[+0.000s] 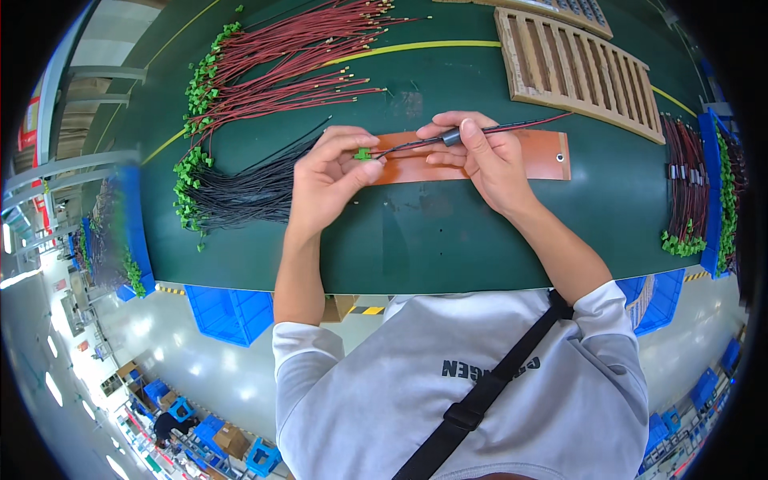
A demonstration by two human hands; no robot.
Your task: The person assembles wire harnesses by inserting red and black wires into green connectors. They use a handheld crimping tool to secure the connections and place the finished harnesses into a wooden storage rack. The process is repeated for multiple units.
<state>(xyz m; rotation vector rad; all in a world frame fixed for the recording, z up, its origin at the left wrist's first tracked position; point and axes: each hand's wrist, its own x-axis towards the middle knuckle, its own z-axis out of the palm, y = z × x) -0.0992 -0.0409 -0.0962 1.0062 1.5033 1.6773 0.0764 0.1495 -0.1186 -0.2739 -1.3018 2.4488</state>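
My left hand [324, 178] pinches a green connector [362, 154] between thumb and fingers. From that connector, a wire pair runs to the right into my right hand [498, 166]. There, thumb and fingers grip a black cylindrical sleeve [452, 137] around the wires. Past it, the dark and red wire ends [544, 121] stick out to the right. Both hands are above an orange-brown board [546, 148] with a metal-rimmed hole at its right end. Left of my left hand spreads a bundle of black wires [252, 188] with green connectors.
Red wires [296, 48] with green connectors lie at the far left of the green table [448, 248]. A slatted wooden rack [580, 72] stands at the far right. Finished-looking wire bundles [686, 184] lie beside a blue bin [710, 192] at the right edge.
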